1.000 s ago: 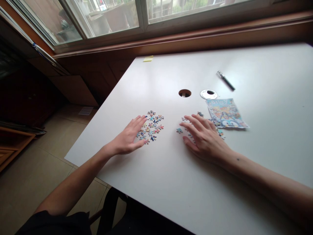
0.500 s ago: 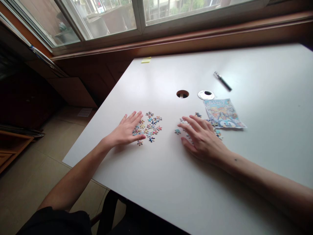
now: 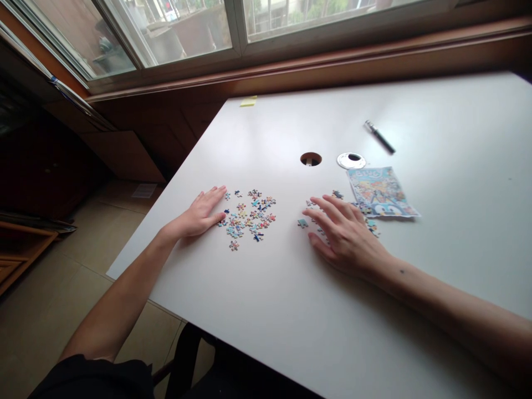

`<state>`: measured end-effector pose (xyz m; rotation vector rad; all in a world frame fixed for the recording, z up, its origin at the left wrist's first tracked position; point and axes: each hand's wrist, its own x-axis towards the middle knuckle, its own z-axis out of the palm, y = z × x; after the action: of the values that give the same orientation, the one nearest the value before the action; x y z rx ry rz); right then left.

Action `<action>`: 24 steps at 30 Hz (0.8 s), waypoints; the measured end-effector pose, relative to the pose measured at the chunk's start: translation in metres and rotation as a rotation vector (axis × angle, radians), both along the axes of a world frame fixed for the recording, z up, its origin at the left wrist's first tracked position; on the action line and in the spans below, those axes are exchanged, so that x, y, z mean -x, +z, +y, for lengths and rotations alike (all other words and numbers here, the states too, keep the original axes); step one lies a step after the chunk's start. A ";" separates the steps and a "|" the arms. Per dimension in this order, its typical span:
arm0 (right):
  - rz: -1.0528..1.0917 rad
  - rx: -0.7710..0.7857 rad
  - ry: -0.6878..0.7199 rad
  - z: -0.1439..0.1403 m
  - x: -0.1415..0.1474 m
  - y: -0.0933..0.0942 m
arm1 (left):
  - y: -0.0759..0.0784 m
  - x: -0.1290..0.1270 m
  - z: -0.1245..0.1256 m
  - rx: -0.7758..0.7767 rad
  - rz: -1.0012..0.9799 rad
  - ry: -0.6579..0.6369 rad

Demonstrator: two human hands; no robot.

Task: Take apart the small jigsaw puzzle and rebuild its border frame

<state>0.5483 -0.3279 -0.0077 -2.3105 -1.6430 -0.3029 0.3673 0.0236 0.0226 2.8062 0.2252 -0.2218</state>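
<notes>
While the jigsaw pieces (image 3: 249, 217) lie loose and unjoined on the counter (image 3: 266, 310), the left hand (image 3: 198, 215) rests flat beside them, fingers spread; the right hand (image 3: 347, 237) covers further pieces, fingers splayed, gripping nothing.

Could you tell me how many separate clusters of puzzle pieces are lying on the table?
2. One cluster lies spread beside the left hand; the other cluster sits under and around the right hand, by the picture sheet. The hand may hide some pieces.
</notes>
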 end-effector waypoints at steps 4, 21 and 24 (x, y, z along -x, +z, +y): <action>0.008 0.006 -0.006 0.000 0.000 -0.001 | 0.004 -0.002 0.005 0.103 0.028 -0.009; 0.016 -0.041 -0.018 0.001 0.002 0.002 | 0.012 -0.026 -0.074 -0.112 -0.061 -0.072; 0.030 -0.112 -0.053 0.002 0.003 0.004 | 0.003 -0.032 -0.106 -0.212 -0.115 -0.158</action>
<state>0.5450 -0.3264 -0.0034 -2.2670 -1.5134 -0.3606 0.3997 -0.0822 0.0251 3.0383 -0.0005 -0.0747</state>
